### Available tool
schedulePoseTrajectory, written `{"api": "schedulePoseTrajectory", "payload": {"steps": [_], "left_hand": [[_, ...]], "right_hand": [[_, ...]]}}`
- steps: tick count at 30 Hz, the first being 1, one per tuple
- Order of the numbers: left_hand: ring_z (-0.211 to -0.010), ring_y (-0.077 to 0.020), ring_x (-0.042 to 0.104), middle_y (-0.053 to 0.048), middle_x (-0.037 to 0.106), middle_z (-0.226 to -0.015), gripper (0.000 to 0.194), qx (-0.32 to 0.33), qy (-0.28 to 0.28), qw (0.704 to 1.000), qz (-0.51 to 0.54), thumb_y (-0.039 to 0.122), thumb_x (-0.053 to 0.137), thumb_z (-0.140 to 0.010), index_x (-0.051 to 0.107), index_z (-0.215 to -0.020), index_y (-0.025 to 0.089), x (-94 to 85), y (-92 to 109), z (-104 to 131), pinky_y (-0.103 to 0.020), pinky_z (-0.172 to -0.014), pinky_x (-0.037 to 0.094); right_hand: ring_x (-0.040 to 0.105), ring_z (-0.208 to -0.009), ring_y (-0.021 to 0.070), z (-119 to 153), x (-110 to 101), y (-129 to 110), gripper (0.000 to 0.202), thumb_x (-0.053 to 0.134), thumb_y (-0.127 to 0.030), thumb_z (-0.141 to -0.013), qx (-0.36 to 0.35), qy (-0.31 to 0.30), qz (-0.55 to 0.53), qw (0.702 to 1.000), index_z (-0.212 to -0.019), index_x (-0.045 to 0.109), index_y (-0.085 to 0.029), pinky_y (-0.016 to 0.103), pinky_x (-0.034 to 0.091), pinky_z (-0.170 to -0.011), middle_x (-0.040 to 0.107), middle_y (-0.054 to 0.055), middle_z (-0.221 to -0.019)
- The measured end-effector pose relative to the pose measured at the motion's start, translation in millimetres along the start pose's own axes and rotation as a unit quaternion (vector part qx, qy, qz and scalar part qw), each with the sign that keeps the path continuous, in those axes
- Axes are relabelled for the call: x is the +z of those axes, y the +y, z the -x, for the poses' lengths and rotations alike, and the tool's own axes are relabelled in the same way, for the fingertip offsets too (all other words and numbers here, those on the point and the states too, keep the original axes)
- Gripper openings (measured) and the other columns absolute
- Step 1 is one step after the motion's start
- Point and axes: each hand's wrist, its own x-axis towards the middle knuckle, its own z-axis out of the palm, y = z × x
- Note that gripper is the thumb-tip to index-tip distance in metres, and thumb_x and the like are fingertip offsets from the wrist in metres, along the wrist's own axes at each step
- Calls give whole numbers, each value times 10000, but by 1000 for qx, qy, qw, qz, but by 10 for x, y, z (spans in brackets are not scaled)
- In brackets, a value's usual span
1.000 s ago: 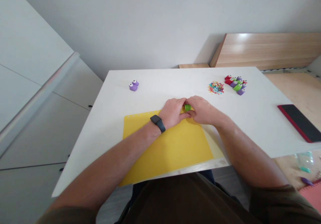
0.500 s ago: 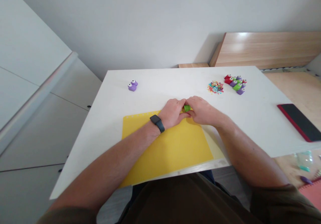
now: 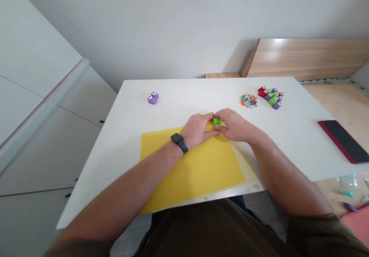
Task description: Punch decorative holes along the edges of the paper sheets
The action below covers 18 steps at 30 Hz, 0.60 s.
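Observation:
A small green craft punch [image 3: 217,122] sits at the far edge of a yellow sheet of paper [image 3: 196,172], near its far right corner. My right hand [image 3: 232,125] is closed around the punch, fingers on the far side and thumb on the near side. From the left, my left hand [image 3: 197,129] meets it there, its fingers bent at the punch and its thumb stretched over the paper. Both sets of fingertips partly hide the punch and the paper edge. Along the sheet's far left edge, small punched holes show.
Two purple punches [image 3: 152,98] with eye-like knobs stand at the back left of the white table [image 3: 115,118]. A pile of coloured paper confetti [image 3: 248,100] and several red, green and purple punches [image 3: 271,97] lie at the back right. A black-and-red flat case [image 3: 344,141] rests at the right edge.
The green punch has turned slightly and more of it shows between my fingers. My hands have shifted only a little, the right one slightly away from me.

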Motion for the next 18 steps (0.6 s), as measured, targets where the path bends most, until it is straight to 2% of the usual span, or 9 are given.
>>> {"api": "schedulePoseTrajectory", "payload": {"steps": [3,10,18], "left_hand": [[-1079,-297,659,-101,727,-1185,568,-8,1,1000,-1,476,719,-873,545,-1318,168,18,-36,25,-439,-958,485],[-1052,-251,665,-73,745,-1155,402,-22,7,1000,3,214,613,-934,556,-1326,145,-5,-69,34,-419,-957,504],[-1011,-236,684,-55,764,-1089,327,-34,9,999,6,159,546,-950,598,-1273,165,-37,-48,17,-406,-930,524]], "right_hand": [[618,-1029,278,18,-31,66,285,667,-256,-844,17,22,-7,1000,-1110,652,-153,408,462,-940,697,126,-1073],[625,-965,252,29,-46,116,292,690,-260,-833,19,24,-21,999,-1107,662,-163,379,470,-900,706,104,-1052],[631,-956,243,39,-60,107,257,693,-275,-835,31,-4,-21,999,-1074,670,-180,363,465,-881,713,92,-1045]]}}
